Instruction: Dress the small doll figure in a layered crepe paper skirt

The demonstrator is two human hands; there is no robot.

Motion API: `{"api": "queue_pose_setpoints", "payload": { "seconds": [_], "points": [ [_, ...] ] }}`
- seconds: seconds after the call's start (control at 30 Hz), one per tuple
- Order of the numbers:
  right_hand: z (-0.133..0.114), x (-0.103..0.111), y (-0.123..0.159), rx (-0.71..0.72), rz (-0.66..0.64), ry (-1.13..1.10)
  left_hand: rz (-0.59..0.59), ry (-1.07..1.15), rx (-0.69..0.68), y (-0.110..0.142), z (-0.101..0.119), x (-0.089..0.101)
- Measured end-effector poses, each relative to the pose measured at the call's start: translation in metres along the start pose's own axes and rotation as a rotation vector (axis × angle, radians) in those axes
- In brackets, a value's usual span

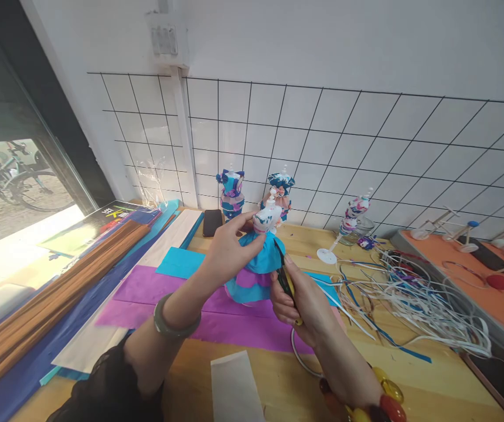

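Note:
My left hand (230, 243) is closed around the white upper body of a miniature dress form (268, 219), which stands upright. A layered crepe-paper skirt in blue and purple (261, 258) hangs below its waist. My right hand (302, 299) grips what look like black-and-yellow scissors (285, 281), their handles partly hidden by my fingers. Their dark narrow tip touches or overlaps the right side of the blue top layer. Purple paper sheets (234, 328) lie beneath the skirt, with a blue paper piece (180, 262) to the left.
Two decorated dress forms (231, 193) stand behind; another (349, 225) leans right. A tangle of ribbons (419, 293) covers the table's right side beside an orange board (493, 287). Rolled papers (67, 293) lie left, a phone (213, 223) at the back, and a pale sheet (237, 387) in front.

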State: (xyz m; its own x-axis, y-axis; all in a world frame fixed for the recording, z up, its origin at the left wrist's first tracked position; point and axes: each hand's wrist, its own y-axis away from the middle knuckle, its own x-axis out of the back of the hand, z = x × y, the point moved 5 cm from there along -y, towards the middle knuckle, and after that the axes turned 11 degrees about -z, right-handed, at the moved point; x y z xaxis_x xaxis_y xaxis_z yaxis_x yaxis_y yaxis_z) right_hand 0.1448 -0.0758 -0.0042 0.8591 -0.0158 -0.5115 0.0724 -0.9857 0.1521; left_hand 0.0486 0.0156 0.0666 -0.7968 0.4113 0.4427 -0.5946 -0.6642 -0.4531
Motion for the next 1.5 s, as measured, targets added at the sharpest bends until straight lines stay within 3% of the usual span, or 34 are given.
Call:
{"api": "queue_pose_setpoints", "payload": {
  "seconds": [0.27, 0.97, 1.5],
  "points": [
    [-0.0004, 0.0014, -0.0003, -0.046, 0.033, -0.048, -0.03, -0.008, -0.03, 0.0016, 0.005, -0.004],
    [0.0004, 0.0036, -0.0034, 0.025, 0.012, 0.072, -0.026, -0.014, 0.012, 0.0023, 0.0052, -0.0039],
    [-0.0049, 0.0022, -0.0007, 0.024, 0.054, 0.145, -0.027, -0.066, -0.066, 0.0033, 0.0105, -0.0018]
  ]
}}
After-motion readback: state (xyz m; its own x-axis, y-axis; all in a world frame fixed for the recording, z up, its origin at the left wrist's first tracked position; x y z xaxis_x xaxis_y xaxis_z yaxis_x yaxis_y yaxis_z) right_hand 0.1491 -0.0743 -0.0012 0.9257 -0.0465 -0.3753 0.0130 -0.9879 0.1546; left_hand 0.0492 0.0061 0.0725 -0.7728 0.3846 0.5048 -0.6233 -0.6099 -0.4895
